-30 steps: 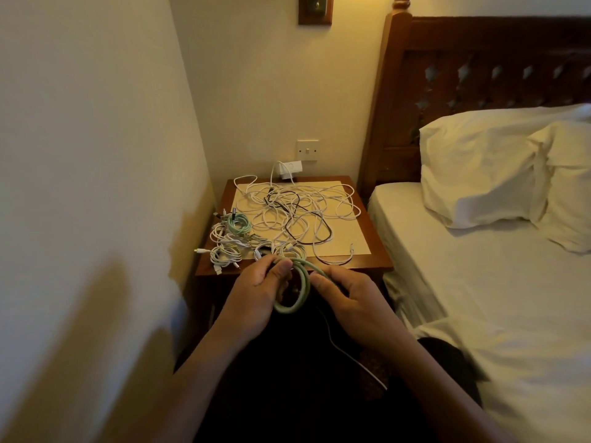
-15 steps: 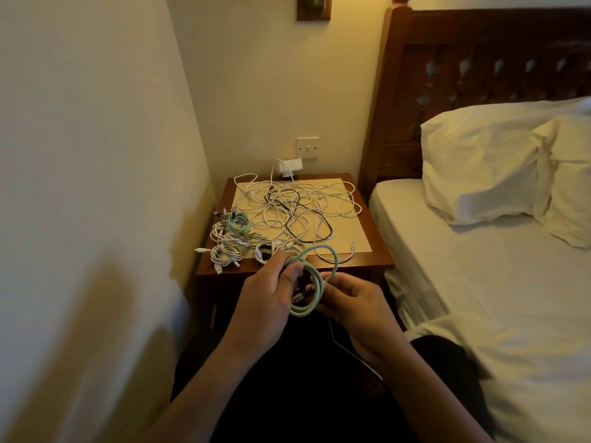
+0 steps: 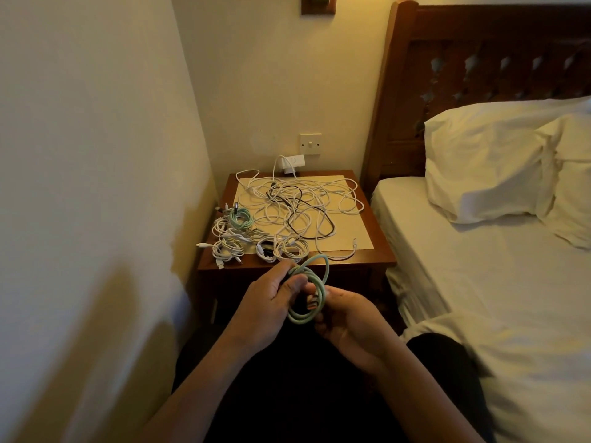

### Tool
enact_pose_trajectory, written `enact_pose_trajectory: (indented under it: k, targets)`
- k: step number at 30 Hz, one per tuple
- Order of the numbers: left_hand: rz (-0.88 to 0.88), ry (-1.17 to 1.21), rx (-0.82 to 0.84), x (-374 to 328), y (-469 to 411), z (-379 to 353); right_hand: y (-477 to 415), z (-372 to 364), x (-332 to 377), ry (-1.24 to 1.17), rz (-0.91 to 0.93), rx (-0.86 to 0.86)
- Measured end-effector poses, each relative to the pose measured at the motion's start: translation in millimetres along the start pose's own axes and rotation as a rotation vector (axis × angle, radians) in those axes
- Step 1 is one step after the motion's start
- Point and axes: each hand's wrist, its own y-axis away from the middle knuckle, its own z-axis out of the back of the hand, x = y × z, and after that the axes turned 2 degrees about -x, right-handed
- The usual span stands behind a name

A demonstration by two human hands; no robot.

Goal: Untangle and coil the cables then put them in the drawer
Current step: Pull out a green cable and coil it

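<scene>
— In the low middle of the frame, what are the two hands doing?

— They hold one green cable [image 3: 326,270], wound into a few loops. The left hand [image 3: 268,302] has its thumb and fingers curled round the left side of the loops. The right hand [image 3: 348,318] is curled too and grips the right side from below. The hands are close together, nearly touching.

— Is the cable on the table?

— No. It is up in the air, just in front of the nightstand [image 3: 382,251]. Its top loop shows in front of the table's near edge.

— What is the table holding?

— Lots of cables. On the pale mat [image 3: 348,231] in the middle lies a big tangle of white and black cables [image 3: 297,206]. To the left of it sits a small green coil [image 3: 241,219]. Below that are white coils [image 3: 228,241], and more white coils [image 3: 287,247] sit near the front edge. At the back, by the wall, a white charger [image 3: 292,161] is plugged in under a switch [image 3: 310,143].

— Can you see the drawer?

— The front of the table is too dark to tell.

— What is on the right side?

— A bed [image 3: 479,282] with white pillows [image 3: 479,161].

— What is different from a second ago?

— Back then the green loops were lower, between the two hands, and more squashed. Half a second ago they had come up. Now the top loop is wide and round above the left thumb. The piles on the table look the same.
</scene>
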Motion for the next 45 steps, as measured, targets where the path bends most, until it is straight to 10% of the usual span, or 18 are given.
enact_pose_trajectory:
  k: [4,13,18,24,28,35,45]
  targets:
    - [-0.074,-0.116,-0.015,-0.5,5.0,-0.7,5.8,-3.9,-0.4,0.007,-0.008,-0.001]
    - [-0.128,-0.322,-0.095,5.7,-3.5,2.5,16.7,-20.0,0.8,1.094,0.253,-0.187]
    - [0.028,-0.423,-0.304,23.2,-26.3,41.8,32.4,-10.9,2.3,1.223,0.297,-0.104]
    - [0.198,0.052,-0.281,22.1,-14.3,24.2,27.5,3.7,-6.9,1.537,0.446,-0.205]
    - [0.306,0.56,-0.173,6.6,6.4,0.5,23.7,6.5,-19.0,1.182,0.517,-0.368]
    - [0.216,0.245,-0.21,10.3,20.2,-19.4,22.4,-6.2,-27.2,0.033,0.295,-0.364]
    - [0.384,0.501,-0.149,3.9,16.8,-21.4,20.1,3.2,-26.9,0.154,0.333,-0.32]
